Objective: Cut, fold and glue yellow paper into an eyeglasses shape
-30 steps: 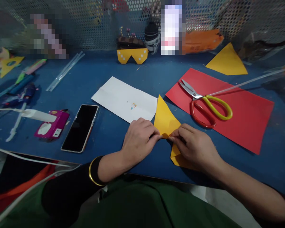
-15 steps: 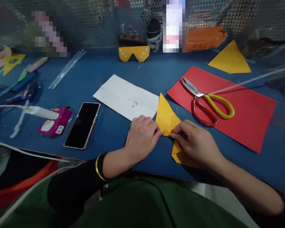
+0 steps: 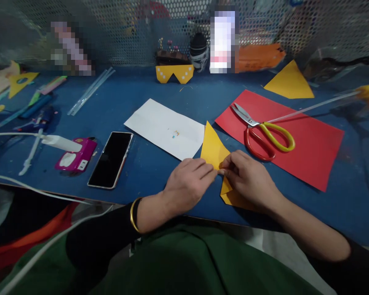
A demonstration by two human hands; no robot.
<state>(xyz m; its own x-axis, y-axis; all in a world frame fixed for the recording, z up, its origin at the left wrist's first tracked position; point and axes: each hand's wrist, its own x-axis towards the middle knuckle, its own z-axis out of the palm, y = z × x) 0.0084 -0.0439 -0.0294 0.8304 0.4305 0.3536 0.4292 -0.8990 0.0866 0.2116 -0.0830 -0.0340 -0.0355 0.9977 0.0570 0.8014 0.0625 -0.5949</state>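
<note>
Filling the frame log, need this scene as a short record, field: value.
left hand: fingertips on the near edge of the yellow paper; exact grip hidden
right hand: thumb and forefinger pinching the same edge, fingertips close to the left hand's
under right hand: more yellow paper; whether it is joined is hidden
scissors: mostly on the red sheet, blades slightly parted
white paper: beyond the left hand, small coloured marks on it
phone: on the blue table, screen dark
</note>
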